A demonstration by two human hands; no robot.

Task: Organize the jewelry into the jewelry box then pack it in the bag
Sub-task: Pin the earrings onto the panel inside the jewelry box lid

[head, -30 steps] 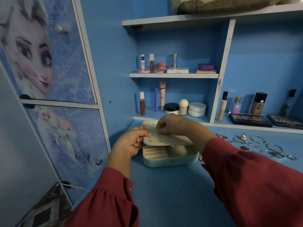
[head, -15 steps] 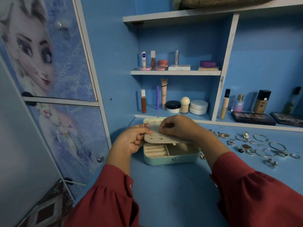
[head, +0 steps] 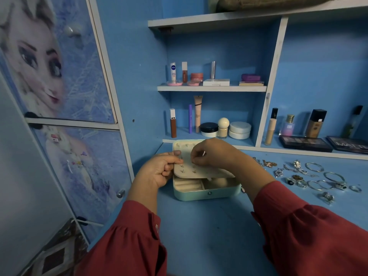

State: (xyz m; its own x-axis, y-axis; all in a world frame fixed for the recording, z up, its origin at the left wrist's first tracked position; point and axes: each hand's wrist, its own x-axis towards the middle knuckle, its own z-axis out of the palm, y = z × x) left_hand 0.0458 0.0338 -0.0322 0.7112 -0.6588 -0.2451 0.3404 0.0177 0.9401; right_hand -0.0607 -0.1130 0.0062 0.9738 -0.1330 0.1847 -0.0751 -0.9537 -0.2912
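Jewelry box (head: 207, 191), mint shell, lies open on the worktop (head: 199, 236) directly beneath both hands, long axis left to right. Earring panel (head: 201, 170), cream, is tilted over the box. Left hand (head: 157, 170) grips the panel's left edge, fingers curled round it. Right hand (head: 211, 154) pinches at the panel's upper middle, probably on a small stud, too small to confirm. Three studs (head: 188, 169) sit just below its fingertips. Loose jewelry (head: 316, 179), rings and bangles, lies well to the right of the right hand, the nearer one. Open worktop lies nearward of both hands; shelf edge (head: 209, 143) is close beyond them.
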